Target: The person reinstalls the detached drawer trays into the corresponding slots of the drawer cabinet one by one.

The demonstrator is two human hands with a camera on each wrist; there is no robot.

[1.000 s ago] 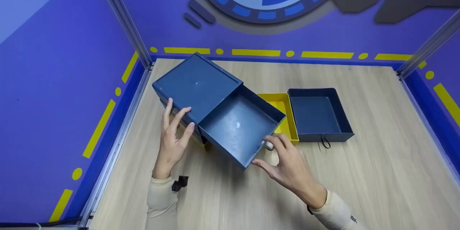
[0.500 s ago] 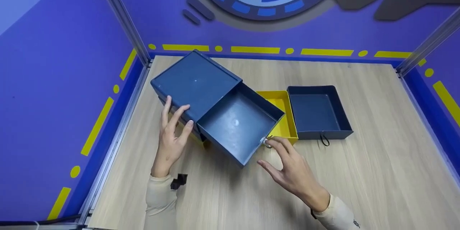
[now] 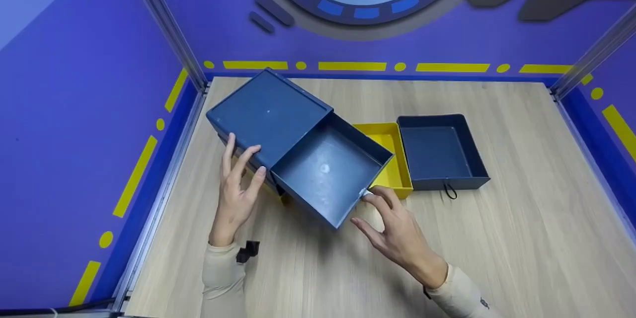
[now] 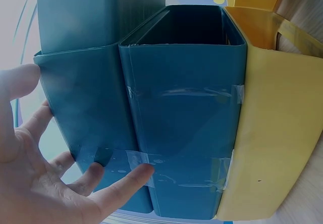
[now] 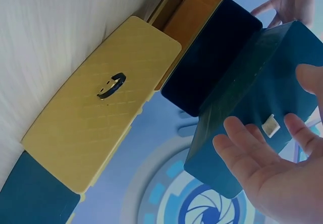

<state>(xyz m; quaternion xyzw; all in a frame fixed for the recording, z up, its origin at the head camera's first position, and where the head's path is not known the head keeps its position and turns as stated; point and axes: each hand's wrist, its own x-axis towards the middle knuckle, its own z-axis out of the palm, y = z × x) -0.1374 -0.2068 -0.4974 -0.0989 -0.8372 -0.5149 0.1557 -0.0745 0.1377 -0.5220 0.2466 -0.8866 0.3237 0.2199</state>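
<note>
A stacked drawer cabinet point(image 3: 268, 112) stands at an angle on the table, with two dark blue shells above a yellow one point(image 4: 275, 138), clear tape joining the blue shells. Its top blue drawer point(image 3: 325, 169) is pulled well out, bare inside. My left hand point(image 3: 236, 196) rests spread fingers against the cabinet's near side. At the drawer's front, my right hand point(image 3: 397, 231) has fingers by the small white tab point(image 5: 270, 126); thumb and fingers stand apart around it, and whether a fingertip touches it I cannot tell. The middle slot point(image 4: 197, 27) has no drawer in it.
Right of the cabinet lie a yellow drawer point(image 3: 405, 179) with a dark loop handle point(image 5: 112, 86), partly behind the pulled drawer, and a dark blue drawer point(image 3: 437, 151) with a black loop point(image 3: 450, 190). Purple walls point(image 3: 89, 134) bound the table.
My right thumb has come slightly away from the drawer's front corner, and the fingers have shifted a little at the white tab. The left hand and drawer look unmoved; the head view tilts slightly.
</note>
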